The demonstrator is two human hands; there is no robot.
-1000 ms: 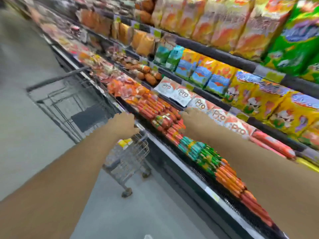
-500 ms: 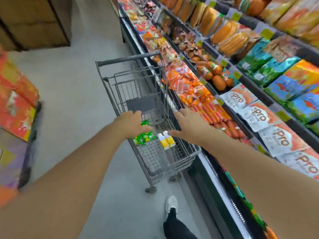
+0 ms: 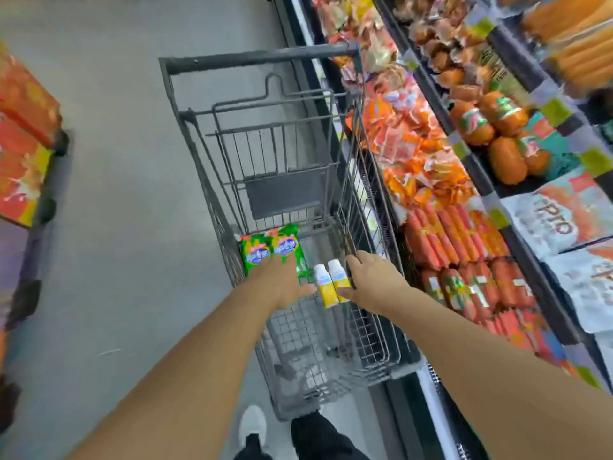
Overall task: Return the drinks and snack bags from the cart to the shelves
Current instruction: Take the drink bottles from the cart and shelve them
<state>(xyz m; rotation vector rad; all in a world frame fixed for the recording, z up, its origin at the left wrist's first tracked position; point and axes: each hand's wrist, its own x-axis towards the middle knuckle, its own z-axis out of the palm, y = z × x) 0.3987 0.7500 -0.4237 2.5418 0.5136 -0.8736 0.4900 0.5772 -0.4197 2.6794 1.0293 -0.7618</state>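
Both hands reach into the wire cart in the middle of the frame, beside the shelves along the right.

The left hand lies over the lower edge of two green snack bags standing at the cart's left wall; its fingers are hidden, so the grip cannot be told. The right hand has its fingers straight and together, its thumb touching the right of two yellow drink bottles with white caps, which stand side by side between the hands. The shelves hold orange sausage packs and white bags. A white shoe shows at bottom centre on the grey floor.
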